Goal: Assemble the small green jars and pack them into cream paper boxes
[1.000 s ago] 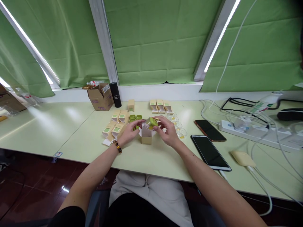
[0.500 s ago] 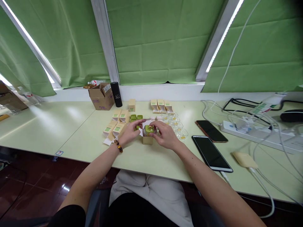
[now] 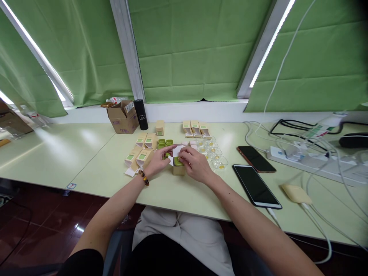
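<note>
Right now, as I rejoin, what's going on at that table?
A person's right hand is at a squarish, glossy green container sitting in a small, open, tan cardboard box; whether it grips is hidden. The left hand is at the box's left side, by its white inner flaps. More green-labelled tan boxes are to the left; clear, rounded, yellow-marked pieces are to the right.

Green blinds (image 3: 201,50), daylight slivers (image 3: 271,44) at edges; pale-green table (image 3: 57,161); dark red tiled floor (image 3: 43,230).
</note>
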Tool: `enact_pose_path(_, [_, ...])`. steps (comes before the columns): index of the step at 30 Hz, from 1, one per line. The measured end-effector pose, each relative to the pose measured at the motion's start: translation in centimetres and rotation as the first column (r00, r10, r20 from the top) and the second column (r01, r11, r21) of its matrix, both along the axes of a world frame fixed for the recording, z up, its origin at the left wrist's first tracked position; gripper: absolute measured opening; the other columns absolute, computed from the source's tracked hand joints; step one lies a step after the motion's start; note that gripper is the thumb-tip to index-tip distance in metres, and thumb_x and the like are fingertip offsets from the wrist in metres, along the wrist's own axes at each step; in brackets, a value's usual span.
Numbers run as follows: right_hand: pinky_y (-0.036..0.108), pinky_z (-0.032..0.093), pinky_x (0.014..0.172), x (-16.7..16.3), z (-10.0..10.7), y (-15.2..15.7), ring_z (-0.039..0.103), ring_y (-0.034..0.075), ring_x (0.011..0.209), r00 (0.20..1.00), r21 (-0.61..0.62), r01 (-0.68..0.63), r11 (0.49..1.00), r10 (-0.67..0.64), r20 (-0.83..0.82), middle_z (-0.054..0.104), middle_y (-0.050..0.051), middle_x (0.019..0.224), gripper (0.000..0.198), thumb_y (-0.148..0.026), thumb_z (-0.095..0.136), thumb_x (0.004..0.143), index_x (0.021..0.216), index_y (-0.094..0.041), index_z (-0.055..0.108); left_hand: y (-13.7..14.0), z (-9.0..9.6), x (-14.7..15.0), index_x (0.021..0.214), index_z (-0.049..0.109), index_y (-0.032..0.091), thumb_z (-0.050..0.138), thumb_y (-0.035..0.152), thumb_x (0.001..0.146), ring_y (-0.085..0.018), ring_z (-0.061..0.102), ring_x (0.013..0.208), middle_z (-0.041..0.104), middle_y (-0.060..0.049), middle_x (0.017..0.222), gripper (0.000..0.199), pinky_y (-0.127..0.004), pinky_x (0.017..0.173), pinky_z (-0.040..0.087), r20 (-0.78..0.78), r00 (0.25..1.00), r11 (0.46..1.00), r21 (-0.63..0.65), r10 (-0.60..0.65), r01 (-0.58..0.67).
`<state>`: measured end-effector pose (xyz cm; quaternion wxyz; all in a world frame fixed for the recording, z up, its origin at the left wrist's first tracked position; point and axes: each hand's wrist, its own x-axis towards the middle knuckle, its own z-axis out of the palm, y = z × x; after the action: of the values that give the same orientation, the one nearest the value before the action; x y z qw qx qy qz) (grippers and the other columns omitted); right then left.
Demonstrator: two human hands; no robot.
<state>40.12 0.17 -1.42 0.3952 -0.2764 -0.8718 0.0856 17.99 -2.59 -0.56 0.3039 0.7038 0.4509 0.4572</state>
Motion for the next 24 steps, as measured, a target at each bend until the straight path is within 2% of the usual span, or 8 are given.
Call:
enact_pose_path(5, [0.034, 0.046, 0.061, -0.3, -0.7, 0.3, 0.062, 0.022, 0.088, 0.998, -0.069, 0.023, 0.997, -0.028, -0.062, 0.061, 0.009, 0.107, 0.016, -0.021, 0.062, 0.097, 0.086, -0.023, 0.073, -0.2, 0.2, 0.0, 0.147, 0.067, 0.017, 0.054, 0.009, 0.073, -0.02, 0.068, 0.106, 0.077, -0.008, 0.115, 0.076, -0.035, 0.097, 0.056, -0.016, 1.0, 1.0, 0.005, -0.012, 0.012])
enact_pose_path(9, [0.04, 0.054, 0.071, -0.5, -1.0, 0.8, 0.06, 0.024, 0.09, 0.991, -0.124, -0.009, 0.992, -0.008, -0.136, 0.058, 0.008, 0.098, 0.015, -0.019, 0.07, 0.091, 0.081, -0.024, 0.079, -0.2, 0.3, 0.1, 0.147, 0.066, 0.017, 0.055, 0.009, 0.073, -0.022, 0.068, 0.108, 0.077, -0.009, 0.115, 0.075, -0.038, 0.1, 0.056, -0.008, 1.0, 1.0, 0.009, -0.018, 0.019])
enact_pose_path(15, [0.043, 0.056, 0.075, -0.8, -1.5, 1.3, 0.058, 0.023, 0.087, 0.987, -0.235, -0.004, 0.972, -0.034, -0.156, 0.056, 0.007, 0.093, 0.015, -0.019, 0.073, 0.086, 0.076, -0.025, 0.082, -0.2, 0.2, 0.1, 0.148, 0.066, 0.017, 0.055, 0.009, 0.074, -0.022, 0.068, 0.109, 0.076, -0.009, 0.115, 0.075, -0.039, 0.101, 0.055, -0.005, 1.0, 1.0, -0.004, -0.021, 0.021])
enact_pose_path(20, [0.036, 0.051, 0.062, -0.6, -1.0, 1.2, 0.061, 0.022, 0.082, 0.961, -0.321, -0.065, 0.945, -0.027, -0.274, 0.062, 0.008, 0.095, 0.016, -0.028, 0.068, 0.092, 0.083, -0.024, 0.08, 0.0, 0.0, -0.1, 0.147, 0.067, 0.017, 0.055, 0.009, 0.074, -0.021, 0.068, 0.108, 0.077, -0.009, 0.118, 0.074, -0.037, 0.101, 0.055, 0.005, 1.0, 1.0, 0.0, -0.02, 0.02])
enact_pose_path(24, [0.032, 0.048, 0.06, 0.1, -0.6, 1.8, 0.061, 0.021, 0.081, 0.888, -0.406, -0.085, 0.91, -0.116, -0.445, 0.065, 0.006, 0.094, 0.016, -0.031, 0.059, 0.095, 0.094, -0.023, 0.073, -0.2, 0.2, 0.0, 0.145, 0.067, 0.018, 0.056, 0.01, 0.077, -0.021, 0.067, 0.113, 0.073, -0.012, 0.138, 0.069, -0.038, 0.105, 0.054, 0.014, 0.999, 0.999, -0.003, -0.033, 0.033])
